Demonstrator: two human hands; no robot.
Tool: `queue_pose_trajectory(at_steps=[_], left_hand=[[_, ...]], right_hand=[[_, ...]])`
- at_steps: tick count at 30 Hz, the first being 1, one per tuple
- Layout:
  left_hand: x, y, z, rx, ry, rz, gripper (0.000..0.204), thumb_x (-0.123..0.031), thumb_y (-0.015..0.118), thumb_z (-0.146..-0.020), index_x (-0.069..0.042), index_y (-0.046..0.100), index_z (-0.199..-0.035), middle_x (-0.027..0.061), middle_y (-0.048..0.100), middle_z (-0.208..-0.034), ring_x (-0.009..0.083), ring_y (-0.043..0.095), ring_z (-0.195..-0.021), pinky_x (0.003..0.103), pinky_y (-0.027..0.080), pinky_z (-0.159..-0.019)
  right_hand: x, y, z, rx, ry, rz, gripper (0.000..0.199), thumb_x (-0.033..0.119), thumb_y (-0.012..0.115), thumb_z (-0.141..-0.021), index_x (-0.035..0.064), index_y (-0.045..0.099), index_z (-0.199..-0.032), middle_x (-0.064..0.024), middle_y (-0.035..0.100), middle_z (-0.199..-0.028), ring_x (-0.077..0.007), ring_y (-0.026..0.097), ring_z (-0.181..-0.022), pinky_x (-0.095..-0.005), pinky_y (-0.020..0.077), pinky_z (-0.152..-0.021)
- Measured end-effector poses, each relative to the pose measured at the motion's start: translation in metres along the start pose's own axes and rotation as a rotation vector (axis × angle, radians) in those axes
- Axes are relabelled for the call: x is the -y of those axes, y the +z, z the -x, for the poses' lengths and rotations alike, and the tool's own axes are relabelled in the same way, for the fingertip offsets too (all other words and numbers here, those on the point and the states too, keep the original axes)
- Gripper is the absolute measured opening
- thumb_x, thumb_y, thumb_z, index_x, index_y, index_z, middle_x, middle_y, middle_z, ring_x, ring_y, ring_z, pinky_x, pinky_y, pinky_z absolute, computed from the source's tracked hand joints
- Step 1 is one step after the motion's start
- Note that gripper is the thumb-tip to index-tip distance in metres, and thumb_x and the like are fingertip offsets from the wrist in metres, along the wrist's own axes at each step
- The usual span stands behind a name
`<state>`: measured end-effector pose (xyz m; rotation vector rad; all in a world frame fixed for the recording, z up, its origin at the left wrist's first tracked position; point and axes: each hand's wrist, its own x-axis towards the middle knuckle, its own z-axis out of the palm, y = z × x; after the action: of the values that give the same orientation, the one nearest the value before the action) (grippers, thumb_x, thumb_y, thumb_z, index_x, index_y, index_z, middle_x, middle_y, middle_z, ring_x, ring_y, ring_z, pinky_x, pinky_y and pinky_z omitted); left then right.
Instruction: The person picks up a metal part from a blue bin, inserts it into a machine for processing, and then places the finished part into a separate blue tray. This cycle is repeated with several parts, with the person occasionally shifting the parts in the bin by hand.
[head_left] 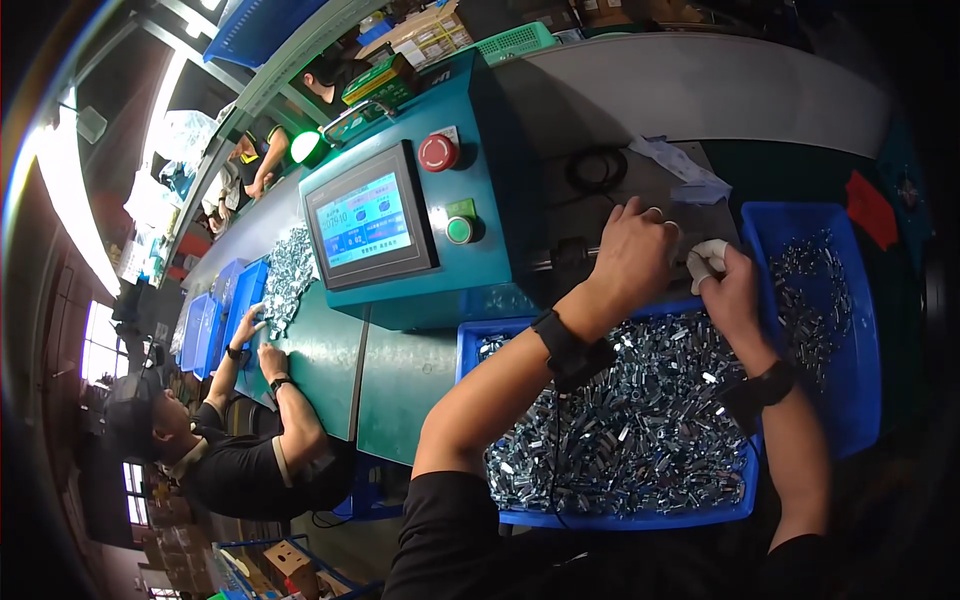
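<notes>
Left hand (638,250) half curled, right hand (730,285) pinched, whether anything is held cannot be told, blue bin (640,520) nearby heaped with small metal parts (625,445)

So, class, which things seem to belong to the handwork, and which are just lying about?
Probably in the job:
big blue bin, full of metal pieces, near the left hand and right hand
narrow blue bin, with more pieces
machine with screen

Probably lying about:
crumpled white sheet
red scrap
small green box
</notes>
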<state>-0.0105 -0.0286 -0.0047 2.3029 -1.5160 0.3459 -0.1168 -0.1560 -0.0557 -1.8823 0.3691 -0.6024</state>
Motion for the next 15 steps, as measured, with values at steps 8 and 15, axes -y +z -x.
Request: queue_pose_trajectory(at_steps=[8, 15], left_hand=[[0.001, -0.002, 0.007, -0.041, -0.073, 0.016, 0.018, -0.012, 0.065, -0.071, -0.01, 0.071, -0.088, 0.0082, 0.064, -0.091, 0.028, 0.053, -0.096, 0.038, 0.04, -0.083], [0.012, -0.008, 0.008, -0.051, -0.069, 0.034, 0.014, -0.013, 0.067, -0.073, -0.008, 0.07, -0.086, 0.008, 0.063, -0.089, 0.0272, 0.053, -0.095, 0.038, 0.04, -0.082]], right_hand=[[-0.01, 0.004, 0.001, 0.003, -0.078, 0.072, 0.012, 0.009, 0.067, -0.082, -0.0007, 0.065, -0.088, -0.0117, 0.068, -0.071, -0.0173, 0.066, -0.063, -0.0288, 0.0482, -0.058], [-0.005, 0.004, 0.001, -0.007, -0.092, 0.085, 0.011, 0.01, 0.068, -0.082, 0.0004, 0.066, -0.086, -0.0124, 0.068, -0.072, -0.0189, 0.066, -0.063, -0.0293, 0.0484, -0.059]])
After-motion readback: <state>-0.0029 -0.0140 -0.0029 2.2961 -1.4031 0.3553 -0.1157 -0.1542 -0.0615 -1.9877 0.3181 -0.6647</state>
